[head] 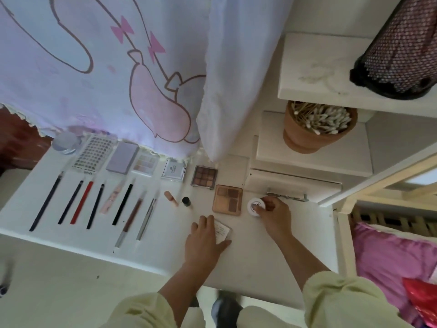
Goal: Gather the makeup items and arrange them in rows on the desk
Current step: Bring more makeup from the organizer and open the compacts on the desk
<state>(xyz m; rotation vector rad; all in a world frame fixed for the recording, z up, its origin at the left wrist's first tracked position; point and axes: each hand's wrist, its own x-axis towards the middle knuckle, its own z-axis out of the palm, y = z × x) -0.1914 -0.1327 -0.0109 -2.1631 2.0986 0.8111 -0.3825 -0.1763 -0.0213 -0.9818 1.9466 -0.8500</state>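
On the white desk [260, 256] the makeup lies in two rows. The back row holds a round compact [65, 142], a sticker sheet [91, 152], a lilac case [122, 157], a pale palette [145, 164], a white compact [174, 172] and a brown eyeshadow palette [204, 175]. Several pencils [81, 202] and brushes [146, 218] form the front row, with a pink tube [172, 198] and a small dark bottle [186, 201]. My left hand [204, 240] lies flat on a small white card [223, 230]. My right hand [274, 211] pinches a small round white jar [254, 207] beside a tan palette [227, 200].
A patterned curtain [118, 79] hangs over the desk's far side. A terracotta pot [316, 126] of cotton swabs stands on white boxes at the back right, under a shelf [331, 74] with a mesh-covered object [399, 50]. Pink bedding [390, 263] lies at the right.
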